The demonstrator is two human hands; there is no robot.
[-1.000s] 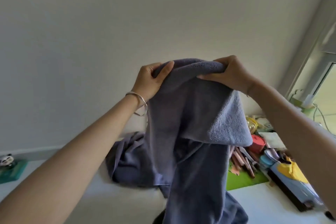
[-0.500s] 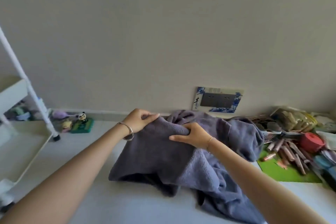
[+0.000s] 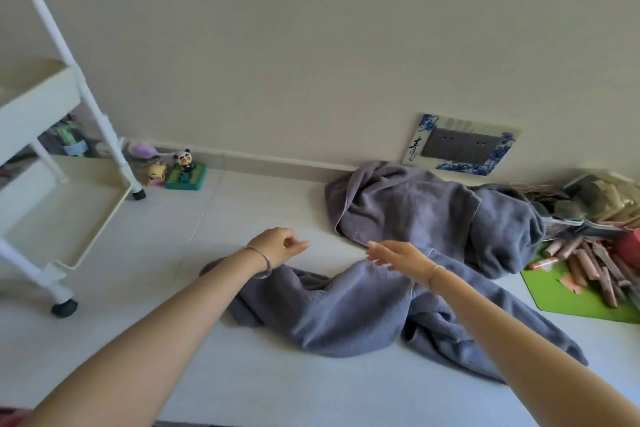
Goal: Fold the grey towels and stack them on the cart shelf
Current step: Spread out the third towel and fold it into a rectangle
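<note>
A grey towel [image 3: 339,312] lies crumpled on the white floor in front of me, spread from centre to lower right. A second grey towel [image 3: 433,215] is heaped behind it by the wall. My left hand [image 3: 277,246] hovers just above the near towel's left end, fingers loosely curled, holding nothing. My right hand [image 3: 398,256] hovers over the towel's upper edge with fingers stretched out and empty. The white cart [image 3: 65,218] stands at the left, its lower shelf bare.
Small toy figures [image 3: 183,166] sit by the wall next to the cart's wheel. A green mat [image 3: 571,298] with several pink-brown sticks and other clutter fills the right edge. A blue-framed socket plate [image 3: 460,146] is on the wall.
The towel I held up has come down onto the floor and both hands have let go of it. The view has tilted down and left, bringing the cart into sight.
</note>
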